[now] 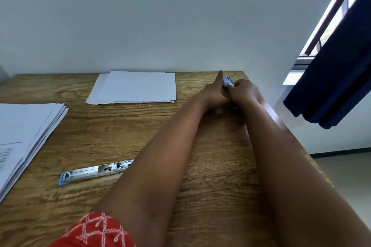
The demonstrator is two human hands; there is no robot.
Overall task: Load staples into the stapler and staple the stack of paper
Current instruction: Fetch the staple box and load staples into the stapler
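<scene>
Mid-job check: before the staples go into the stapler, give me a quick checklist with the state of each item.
1. Stapler lies opened flat on the table: ok.
2. Staple channel empty: cannot tell.
3. Staple box in hand: ok, both hands hold it, left hand, right hand.
4. Box open, strip out: cannot tell, fingers hide it.
5. Paper stack within reach at the far edge: ok.

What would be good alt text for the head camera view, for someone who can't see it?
Both hands, the left hand and right hand, reach to the far right of a wooden table and hold a small staple box between them. An opened stapler lies near the front, with a stack of paper by the wall and more paper at left.
</scene>
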